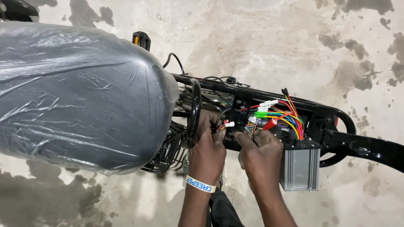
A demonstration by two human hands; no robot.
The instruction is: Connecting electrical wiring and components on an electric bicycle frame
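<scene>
A stained, blotchy concrete floor [269, 38] lies under a black tubular frame [366, 145]. Left of the frame's middle sits a broad seat [75, 96] wrapped in crinkled clear plastic. A ribbed grey metal box [299, 168] hangs just below the frame. A bundle of bright wires [286, 115] with white plugs fans out on the frame above the box. Both hands reach up from below: the left hand [207, 153], with a pale wristband, curls its fingers among the wires; the right hand [261, 155] pinches thin wires between closed fingertips
</scene>
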